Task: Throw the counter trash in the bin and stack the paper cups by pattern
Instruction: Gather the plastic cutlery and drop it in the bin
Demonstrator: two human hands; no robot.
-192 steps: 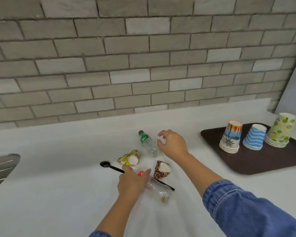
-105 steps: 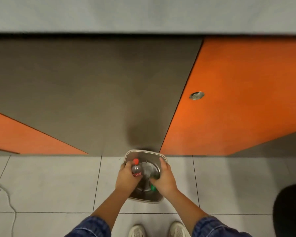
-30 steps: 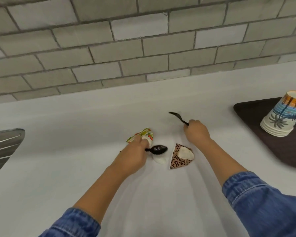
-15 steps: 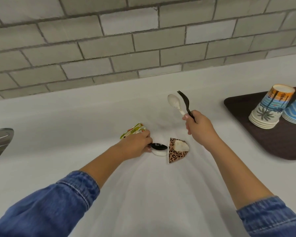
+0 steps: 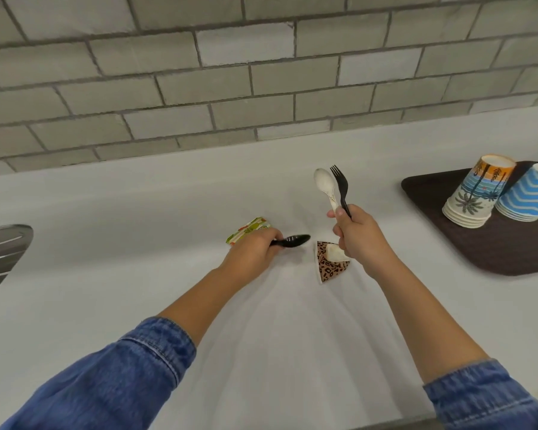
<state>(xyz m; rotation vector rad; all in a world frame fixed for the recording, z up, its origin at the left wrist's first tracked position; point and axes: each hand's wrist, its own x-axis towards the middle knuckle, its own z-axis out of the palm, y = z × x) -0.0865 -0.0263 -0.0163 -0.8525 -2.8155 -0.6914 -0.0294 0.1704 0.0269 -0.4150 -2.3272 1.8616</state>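
My right hand (image 5: 359, 238) is raised over the white counter, shut on a black plastic fork (image 5: 340, 189) and a white plastic spoon (image 5: 325, 186), both pointing up. My left hand (image 5: 252, 251) rests low on the counter, shut on the handle of a black plastic spoon (image 5: 291, 241). A crushed fruit-print paper cup (image 5: 246, 230) lies just behind my left hand, partly hidden by it. A crushed leopard-print paper cup (image 5: 330, 262) lies between my hands, below my right hand.
A dark brown tray (image 5: 491, 252) at the right holds upside-down stacks: palm-tree cups (image 5: 475, 193) and blue wavy-stripe cups (image 5: 530, 195). A metal sink edge (image 5: 0, 252) shows at the far left. A grey brick wall backs the counter.
Earlier I dropped two bottles into the floor bin. Over the last second my right hand lifted the fork, then also held the white spoon; my left hand gripped the black spoon.
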